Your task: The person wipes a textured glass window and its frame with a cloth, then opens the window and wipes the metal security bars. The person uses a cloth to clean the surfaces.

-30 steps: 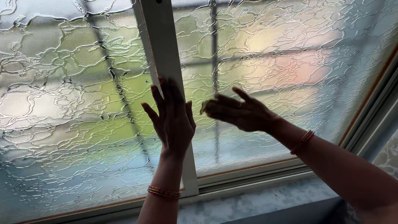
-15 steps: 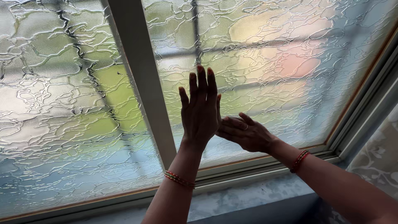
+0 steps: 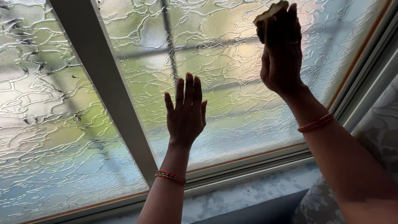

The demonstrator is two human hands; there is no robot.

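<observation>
A pale mullion (image 3: 105, 89) slants from the upper left of the frame down towards the centre. Below it, along the bottom, runs the white window frame (image 3: 248, 164), and under that a mottled grey sill (image 3: 248, 195). At the lower right, patterned grey fabric (image 3: 379, 124) hangs beside the frame.

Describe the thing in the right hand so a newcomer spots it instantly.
Start at the textured glass pane right of the white frame bar. Near its top, the right hand presses a small tan cloth to the glass. The left hand, lower down, lies flat and bare.
</observation>
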